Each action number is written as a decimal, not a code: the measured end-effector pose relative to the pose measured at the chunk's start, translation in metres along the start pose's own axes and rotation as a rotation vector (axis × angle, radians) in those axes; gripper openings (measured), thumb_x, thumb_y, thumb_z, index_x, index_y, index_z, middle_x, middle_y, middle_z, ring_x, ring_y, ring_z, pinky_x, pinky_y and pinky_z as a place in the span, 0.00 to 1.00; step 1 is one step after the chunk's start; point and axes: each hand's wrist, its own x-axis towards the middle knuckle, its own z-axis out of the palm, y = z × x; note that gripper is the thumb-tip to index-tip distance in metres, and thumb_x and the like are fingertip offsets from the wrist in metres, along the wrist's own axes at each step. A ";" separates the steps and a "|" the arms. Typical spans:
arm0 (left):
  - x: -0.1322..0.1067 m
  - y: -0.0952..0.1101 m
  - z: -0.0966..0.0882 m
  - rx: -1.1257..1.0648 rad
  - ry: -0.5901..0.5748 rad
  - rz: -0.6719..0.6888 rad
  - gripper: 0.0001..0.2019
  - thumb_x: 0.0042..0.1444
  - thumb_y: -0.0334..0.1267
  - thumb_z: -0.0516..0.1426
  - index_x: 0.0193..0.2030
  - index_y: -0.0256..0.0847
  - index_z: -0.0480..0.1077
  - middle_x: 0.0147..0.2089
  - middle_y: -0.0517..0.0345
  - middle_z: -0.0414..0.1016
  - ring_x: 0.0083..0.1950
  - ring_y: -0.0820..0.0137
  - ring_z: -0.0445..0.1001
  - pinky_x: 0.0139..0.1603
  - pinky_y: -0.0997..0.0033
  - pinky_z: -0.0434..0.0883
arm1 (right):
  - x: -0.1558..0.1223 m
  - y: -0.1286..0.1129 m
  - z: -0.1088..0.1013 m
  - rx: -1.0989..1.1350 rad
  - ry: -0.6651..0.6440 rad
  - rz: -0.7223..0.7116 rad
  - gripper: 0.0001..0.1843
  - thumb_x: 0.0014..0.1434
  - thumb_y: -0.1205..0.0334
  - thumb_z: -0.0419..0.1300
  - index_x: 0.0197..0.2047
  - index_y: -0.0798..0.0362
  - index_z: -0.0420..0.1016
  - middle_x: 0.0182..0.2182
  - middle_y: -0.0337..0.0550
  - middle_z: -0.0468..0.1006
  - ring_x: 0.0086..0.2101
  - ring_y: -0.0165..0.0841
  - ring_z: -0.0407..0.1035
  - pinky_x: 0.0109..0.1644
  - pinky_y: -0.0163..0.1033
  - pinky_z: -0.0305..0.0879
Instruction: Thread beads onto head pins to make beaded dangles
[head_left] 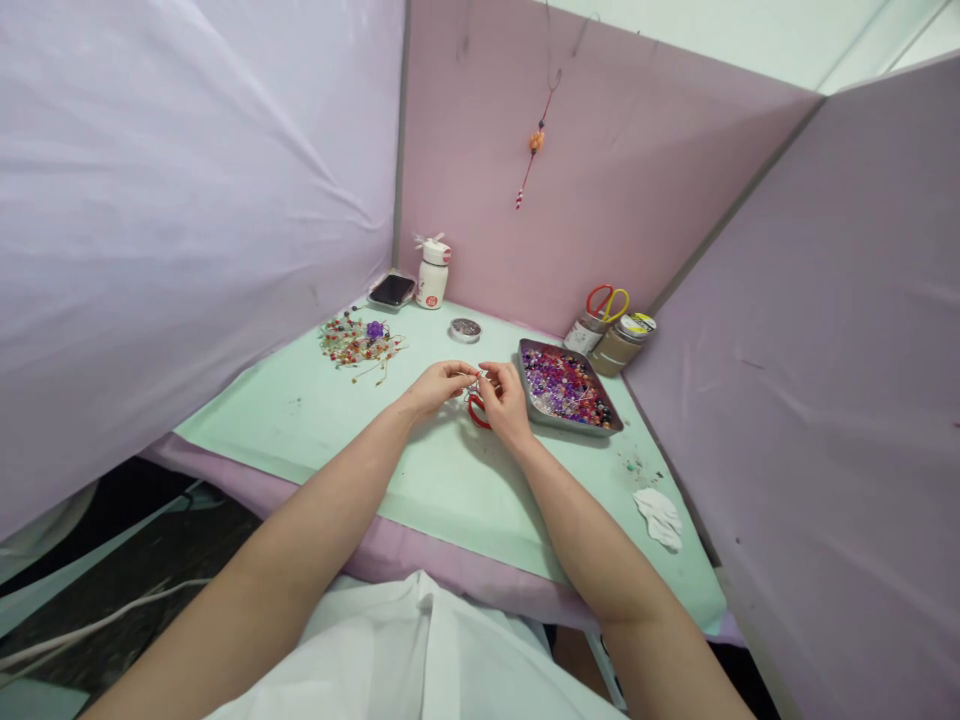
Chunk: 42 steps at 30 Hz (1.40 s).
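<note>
My left hand [437, 388] and my right hand [505, 400] meet over the middle of the pale green table, fingertips pinched close together. Between them is something small and thin with a speck of red, too tiny to name. A red loop [478, 411], which looks like a scissors handle, shows just under the fingers, partly covered by my right hand. Close by on the right stands a metal tray [576, 432] of purple, red and dark beads [559, 385]. Beyond my hands sits a small round dish [465, 330] of tiny pieces.
A pile of beaded strands [356, 343] lies at left, near a phone [392, 291] and a white bottle [433, 275]. Jars [622, 343] and red-and-yellow-handled scissors [607, 302] stand back right. A crumpled white tissue [659, 519] lies right. A beaded string [535, 143] hangs on the back panel.
</note>
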 end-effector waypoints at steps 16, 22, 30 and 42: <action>0.001 0.003 0.005 0.154 0.138 0.104 0.10 0.41 0.39 0.63 0.30 0.36 0.75 0.31 0.55 0.76 0.34 0.70 0.69 0.40 0.69 0.65 | 0.001 -0.001 0.000 -0.027 0.013 0.015 0.08 0.60 0.57 0.54 0.32 0.51 0.67 0.33 0.41 0.67 0.31 0.30 0.62 0.36 0.37 0.62; 0.002 0.004 0.004 0.179 0.178 0.099 0.10 0.40 0.40 0.63 0.29 0.37 0.76 0.31 0.54 0.77 0.34 0.70 0.69 0.40 0.69 0.65 | 0.001 0.000 -0.002 -0.043 0.112 0.035 0.08 0.61 0.57 0.52 0.32 0.51 0.65 0.35 0.42 0.65 0.35 0.32 0.61 0.39 0.39 0.62; 0.002 0.004 0.002 0.183 0.218 0.091 0.09 0.40 0.39 0.63 0.28 0.37 0.76 0.30 0.54 0.76 0.32 0.70 0.68 0.40 0.68 0.64 | -0.001 -0.008 -0.001 0.006 0.255 0.057 0.09 0.62 0.55 0.49 0.33 0.49 0.59 0.34 0.41 0.62 0.35 0.33 0.58 0.40 0.39 0.60; 0.003 0.000 -0.004 0.210 0.203 0.071 0.11 0.42 0.43 0.63 0.29 0.37 0.75 0.27 0.58 0.73 0.29 0.73 0.64 0.34 0.71 0.61 | 0.005 0.010 -0.003 -0.027 0.205 0.131 0.09 0.62 0.55 0.48 0.34 0.50 0.59 0.32 0.40 0.65 0.35 0.33 0.61 0.43 0.40 0.59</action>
